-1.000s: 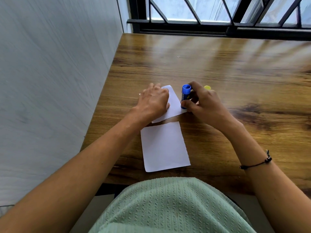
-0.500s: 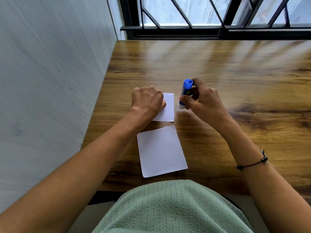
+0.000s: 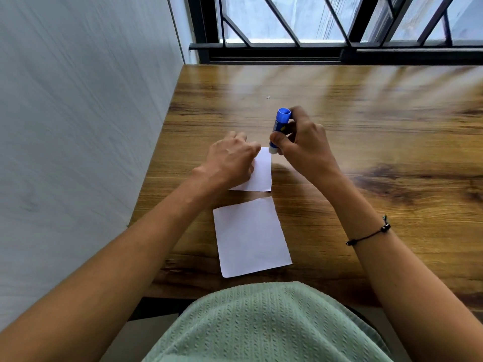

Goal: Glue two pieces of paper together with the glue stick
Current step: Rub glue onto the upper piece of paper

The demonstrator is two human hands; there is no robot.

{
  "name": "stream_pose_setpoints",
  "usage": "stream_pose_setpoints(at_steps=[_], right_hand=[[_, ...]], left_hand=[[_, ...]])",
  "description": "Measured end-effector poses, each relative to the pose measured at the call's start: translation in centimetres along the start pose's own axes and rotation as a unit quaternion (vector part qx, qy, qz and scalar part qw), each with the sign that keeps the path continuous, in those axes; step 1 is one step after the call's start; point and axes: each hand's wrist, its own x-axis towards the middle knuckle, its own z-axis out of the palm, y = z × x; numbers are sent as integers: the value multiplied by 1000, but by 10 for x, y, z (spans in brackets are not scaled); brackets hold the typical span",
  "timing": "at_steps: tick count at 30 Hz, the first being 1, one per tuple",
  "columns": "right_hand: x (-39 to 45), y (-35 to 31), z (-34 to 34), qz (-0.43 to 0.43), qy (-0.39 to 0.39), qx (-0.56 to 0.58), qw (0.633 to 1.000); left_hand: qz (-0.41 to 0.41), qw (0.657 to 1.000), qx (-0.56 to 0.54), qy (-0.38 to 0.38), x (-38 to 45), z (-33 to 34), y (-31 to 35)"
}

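Wall: a pale wall (image 3: 78, 126) runs along the left edge of the wooden table (image 3: 366, 152).
Left hand: the left hand (image 3: 230, 160) lies palm down on the far paper (image 3: 261, 171), fingers curled and pressed together, and covers its left part.
Far paper: it lies flat on the table, with its right part free of the hand.
Near paper: the near paper (image 3: 251, 236) lies flat just in front of the far one, with a narrow gap of wood between them; no hand touches it.
Glue stick: the blue glue stick (image 3: 279, 129) stands nearly upright, its pale lower end at the far right corner of the far paper; whether it touches the paper, I cannot tell.
Right hand: the right hand (image 3: 303, 147) is closed around the glue stick, thumb in front.
Wrist: a thin dark bracelet (image 3: 371, 233) is on the right wrist.
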Motion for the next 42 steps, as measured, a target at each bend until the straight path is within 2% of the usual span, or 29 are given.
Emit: stream_pose_setpoints(at_steps=[5, 27, 42], right_hand=[[3, 1, 5, -1, -3, -12, 1000], [25, 10, 32, -7, -15, -65, 998], [11, 10, 25, -21, -36, -69, 997]], left_hand=[[-5, 999, 0, -37, 1, -3, -7], [-55, 998, -7, -7, -4, 6, 2], [-67, 998, -19, -10, -3, 5, 1]])
